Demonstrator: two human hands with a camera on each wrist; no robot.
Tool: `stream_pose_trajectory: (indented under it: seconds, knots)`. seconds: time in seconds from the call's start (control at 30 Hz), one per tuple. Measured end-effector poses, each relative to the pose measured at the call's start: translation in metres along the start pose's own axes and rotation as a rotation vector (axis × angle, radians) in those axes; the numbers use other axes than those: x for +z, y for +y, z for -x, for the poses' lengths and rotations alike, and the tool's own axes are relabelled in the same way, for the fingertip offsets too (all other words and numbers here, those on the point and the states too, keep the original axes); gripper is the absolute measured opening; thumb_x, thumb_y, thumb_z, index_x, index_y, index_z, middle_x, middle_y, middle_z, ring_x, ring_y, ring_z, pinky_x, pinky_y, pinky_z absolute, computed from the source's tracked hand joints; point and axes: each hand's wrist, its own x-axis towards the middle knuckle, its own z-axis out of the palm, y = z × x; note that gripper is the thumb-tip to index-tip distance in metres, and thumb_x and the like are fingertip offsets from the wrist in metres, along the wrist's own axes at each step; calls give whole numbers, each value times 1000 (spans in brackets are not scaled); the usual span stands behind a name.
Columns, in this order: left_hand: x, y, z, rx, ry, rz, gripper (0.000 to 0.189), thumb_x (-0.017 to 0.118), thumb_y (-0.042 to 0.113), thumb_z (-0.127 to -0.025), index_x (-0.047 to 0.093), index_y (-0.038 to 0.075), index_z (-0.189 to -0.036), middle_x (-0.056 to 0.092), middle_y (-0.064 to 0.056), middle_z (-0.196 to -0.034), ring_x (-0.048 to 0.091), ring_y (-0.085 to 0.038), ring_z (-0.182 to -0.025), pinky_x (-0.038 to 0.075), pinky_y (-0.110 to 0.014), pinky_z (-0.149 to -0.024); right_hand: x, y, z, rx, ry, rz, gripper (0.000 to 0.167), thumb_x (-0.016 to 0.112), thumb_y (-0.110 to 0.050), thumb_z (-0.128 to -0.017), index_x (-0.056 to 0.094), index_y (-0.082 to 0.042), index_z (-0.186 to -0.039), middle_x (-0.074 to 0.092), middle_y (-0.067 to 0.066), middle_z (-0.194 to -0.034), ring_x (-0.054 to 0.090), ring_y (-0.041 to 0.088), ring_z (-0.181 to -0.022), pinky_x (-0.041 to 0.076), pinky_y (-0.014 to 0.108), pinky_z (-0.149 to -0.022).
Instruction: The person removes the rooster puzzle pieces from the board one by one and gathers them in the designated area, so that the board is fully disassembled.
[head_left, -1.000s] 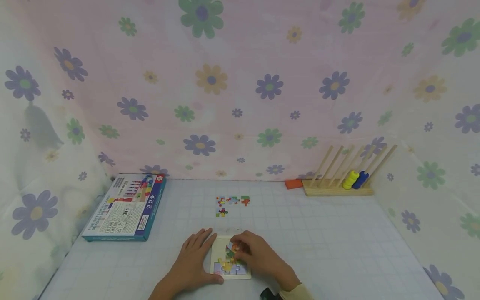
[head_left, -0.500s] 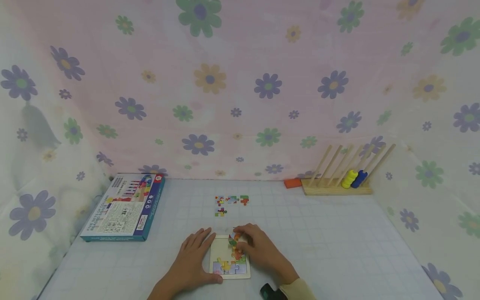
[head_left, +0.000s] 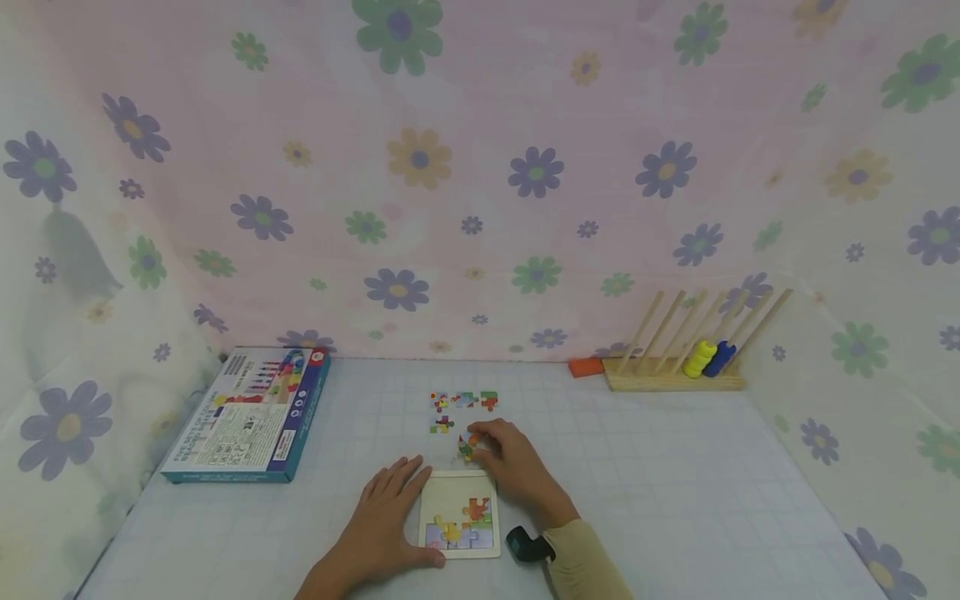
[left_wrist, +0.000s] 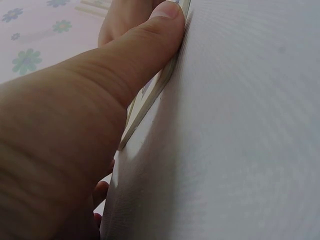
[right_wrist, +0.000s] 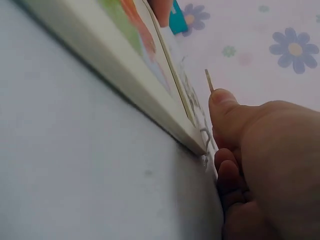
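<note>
The left hand (head_left: 382, 517) lies flat beside a cream-coloured rectangular puzzle tray (head_left: 438, 494), its fingers stretched along the left edge and its thumb reaching across the near corner. The right hand (head_left: 517, 467) is just past the tray's far edge, pinching a small green-and-orange printed jigsaw piece (head_left: 464, 448) between thumb and fingers; a beige sleeve (head_left: 588, 562) covers that forearm.

Interlocking lilac, yellow and orange pieces (head_left: 460, 536) fill the tray's near end and part of its right side, leaving smooth bare board. Beyond the tray, four loose knobbed pieces (head_left: 465, 400) lie on the pale cloth. Left of the tray is a flat printed box (head_left: 240, 417) with teal sides; far to its right, a light wooden base with slender pegs (head_left: 675, 381).

Only the right wrist view shows the pinched piece edge-on, thin and raised, with other fingers curled below. The left wrist view shows the thumb against the tray's rim.
</note>
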Motion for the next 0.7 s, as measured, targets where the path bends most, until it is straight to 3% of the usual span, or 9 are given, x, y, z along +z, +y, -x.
stream_pose_trajectory:
  seconds: [0.3,0.7]
  knots:
    - [1,-2,0,11,11,-18,121,77,82,-62,41,14,-156,31,-9,-167,22,-38,-156,17,-70,-123,-1,3,-31,16,1,35,35,67,-17,-99,65,-11,-133,66,8,-134,58,28,-130,47,49,-113]
    - [2,-2,-1,-3,3,-9,122,77,83,-60,41,17,-157,30,-7,-168,20,-37,-156,15,-70,-124,-2,6,-40,-20,12,76,36,68,-17,-98,65,-11,-133,66,8,-130,61,27,-121,51,48,-105]
